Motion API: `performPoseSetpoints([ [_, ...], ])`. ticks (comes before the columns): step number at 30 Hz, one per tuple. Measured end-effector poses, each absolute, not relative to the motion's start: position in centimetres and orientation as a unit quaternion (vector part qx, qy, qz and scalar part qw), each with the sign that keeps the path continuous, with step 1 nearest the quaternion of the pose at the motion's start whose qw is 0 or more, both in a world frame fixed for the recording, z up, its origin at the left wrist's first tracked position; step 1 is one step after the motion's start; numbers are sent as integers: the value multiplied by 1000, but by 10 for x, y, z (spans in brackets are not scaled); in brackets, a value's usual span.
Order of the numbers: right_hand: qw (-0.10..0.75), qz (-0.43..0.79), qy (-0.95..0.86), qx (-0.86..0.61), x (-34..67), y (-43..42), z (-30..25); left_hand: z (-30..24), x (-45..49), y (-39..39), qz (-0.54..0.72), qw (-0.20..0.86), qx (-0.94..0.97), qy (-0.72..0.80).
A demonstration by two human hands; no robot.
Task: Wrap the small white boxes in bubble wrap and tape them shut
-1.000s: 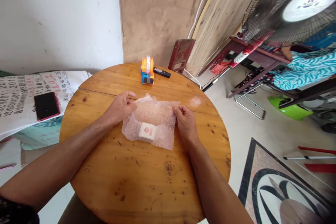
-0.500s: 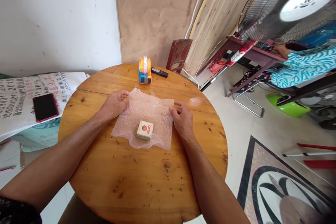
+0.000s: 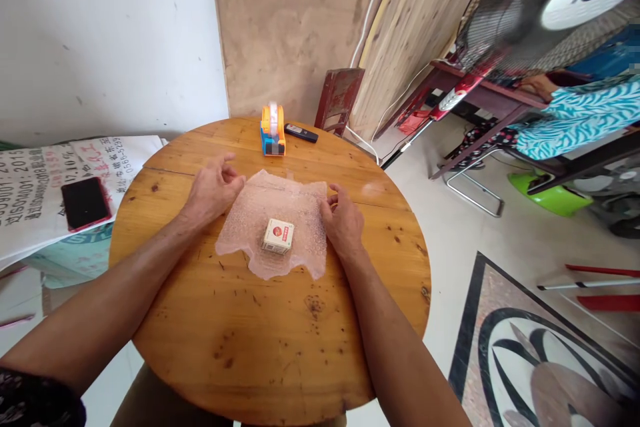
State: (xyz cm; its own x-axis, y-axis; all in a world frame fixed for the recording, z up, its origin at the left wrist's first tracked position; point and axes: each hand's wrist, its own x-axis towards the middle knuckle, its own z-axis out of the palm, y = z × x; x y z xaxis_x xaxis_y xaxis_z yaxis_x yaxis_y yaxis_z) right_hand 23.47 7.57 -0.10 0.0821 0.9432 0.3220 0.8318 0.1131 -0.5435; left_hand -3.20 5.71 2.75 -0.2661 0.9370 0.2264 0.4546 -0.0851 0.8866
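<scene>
A sheet of pinkish bubble wrap (image 3: pixel 245 220) lies spread on the round wooden table. On it, toward its near side, rests a small cream-coloured box (image 3: pixel 278 236) with a red round emblem and a red label. My left hand (image 3: pixel 213 188) is at the upper left edge of the sheet, fingers apart and holding nothing. At the right edge is my right hand (image 3: pixel 345 221), its thumb close to or touching the wrap and its fingers loosely parted.
At the table's far side stand an orange and blue tape dispenser (image 3: pixel 273 130) and a black remote-like device (image 3: pixel 301 133). Left, a phone (image 3: pixel 86 203) lies on printed white sacks (image 3: pixel 30 173). A standing fan (image 3: pixel 525 20) is at right, near another person's patterned sleeve (image 3: pixel 590 117).
My left hand has let go of the wrap's edge and opened. My right hand's fingers have loosened at the other edge. The box and wrap appear slightly shifted.
</scene>
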Motion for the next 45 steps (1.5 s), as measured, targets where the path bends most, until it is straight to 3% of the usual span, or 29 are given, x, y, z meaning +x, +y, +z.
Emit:
performPoseSetpoints([
  [3, 316, 58, -678, -662, 236, 71, 4, 35, -31, 48, 512, 203, 624, 554],
  [10, 291, -4, -761, -580, 232, 54, 18, 36, -19, 30, 309, 451, 736, 398],
  [14, 253, 13, -822, -509, 229, 44, 26, 29, -21, 32, 233, 514, 751, 343],
  [23, 254, 223, -883, -326, 217, 17, 45, 32, -20, 30, 169, 407, 826, 351],
  [28, 200, 176, -901, -343, 210, 17, 34, 18, -15, 30, 171, 340, 848, 369],
  [37, 220, 171, -887, -369, 222, 26, 39, 3, -7, 35, 154, 270, 870, 383],
  [41, 249, 174, -826, -474, 243, 32, 56, 8, -10, 36, 129, 274, 877, 374],
  [45, 228, 85, -749, -616, 283, 40, 68, 13, -10, 36, 115, 273, 886, 358],
])
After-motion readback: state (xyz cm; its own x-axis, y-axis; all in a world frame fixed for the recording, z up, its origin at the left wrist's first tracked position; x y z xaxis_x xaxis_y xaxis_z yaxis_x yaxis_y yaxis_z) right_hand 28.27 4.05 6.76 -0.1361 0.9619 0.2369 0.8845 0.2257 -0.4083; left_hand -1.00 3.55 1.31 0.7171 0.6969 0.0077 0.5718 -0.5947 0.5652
